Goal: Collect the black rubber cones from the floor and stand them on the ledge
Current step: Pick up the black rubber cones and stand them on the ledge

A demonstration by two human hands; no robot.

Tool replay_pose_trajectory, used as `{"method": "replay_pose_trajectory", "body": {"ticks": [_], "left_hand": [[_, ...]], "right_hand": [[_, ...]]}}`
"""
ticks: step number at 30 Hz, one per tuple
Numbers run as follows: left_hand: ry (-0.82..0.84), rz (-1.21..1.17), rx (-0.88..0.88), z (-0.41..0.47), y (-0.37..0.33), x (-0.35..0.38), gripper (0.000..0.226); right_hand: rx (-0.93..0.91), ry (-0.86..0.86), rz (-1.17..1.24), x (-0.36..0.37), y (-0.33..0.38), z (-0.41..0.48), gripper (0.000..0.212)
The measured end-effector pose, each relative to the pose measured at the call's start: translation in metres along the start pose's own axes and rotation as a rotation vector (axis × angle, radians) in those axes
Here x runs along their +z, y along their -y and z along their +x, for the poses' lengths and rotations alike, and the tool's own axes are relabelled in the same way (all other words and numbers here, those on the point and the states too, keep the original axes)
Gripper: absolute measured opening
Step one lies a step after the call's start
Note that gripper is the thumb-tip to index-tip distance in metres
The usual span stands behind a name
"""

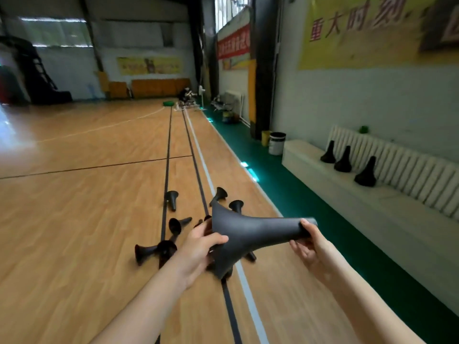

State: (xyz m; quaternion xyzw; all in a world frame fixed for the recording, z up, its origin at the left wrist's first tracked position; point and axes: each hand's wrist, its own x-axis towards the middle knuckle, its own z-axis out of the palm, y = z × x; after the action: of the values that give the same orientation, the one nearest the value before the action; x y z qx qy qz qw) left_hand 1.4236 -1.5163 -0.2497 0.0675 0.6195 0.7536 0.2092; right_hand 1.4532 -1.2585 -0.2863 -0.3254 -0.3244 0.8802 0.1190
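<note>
A black rubber cone (248, 234) lies sideways, left hand (198, 247) gripping its flared base, right hand (308, 242) curled round the narrow tip, which points toward the white ledge (298, 150). The right hand seems nearer that ledge.

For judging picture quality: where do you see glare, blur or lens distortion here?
Head view: bright glare washes out the floor at far left; the hall's far end is soft; the held cone looks slightly smeared; the wide lens bows the ledge.
</note>
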Motion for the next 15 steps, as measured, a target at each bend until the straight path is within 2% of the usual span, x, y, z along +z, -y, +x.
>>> {"method": "replay_pose_trajectory", "body": {"ticks": [4, 8, 12, 15], "left_hand": [[0.056, 0.127, -0.041, 0.060, 0.010, 0.074, 0.034], [0.064, 0.091, -0.098, 0.114, 0.016, 0.134, 0.030], [0.138, 0.082, -0.128, 0.161, 0.013, 0.177, 0.022], [0.163, 0.124, -0.132, 0.202, 0.012, 0.195, 0.036]], "right_hand": [[-0.055, -0.085, 0.021, -0.038, 0.071, 0.037, 0.033], [-0.115, -0.103, 0.050, -0.070, 0.122, 0.063, 0.027], [-0.133, -0.116, 0.087, -0.085, 0.154, 0.080, 0.023], [-0.127, -0.125, 0.118, -0.087, 0.171, 0.103, 0.024]]}}
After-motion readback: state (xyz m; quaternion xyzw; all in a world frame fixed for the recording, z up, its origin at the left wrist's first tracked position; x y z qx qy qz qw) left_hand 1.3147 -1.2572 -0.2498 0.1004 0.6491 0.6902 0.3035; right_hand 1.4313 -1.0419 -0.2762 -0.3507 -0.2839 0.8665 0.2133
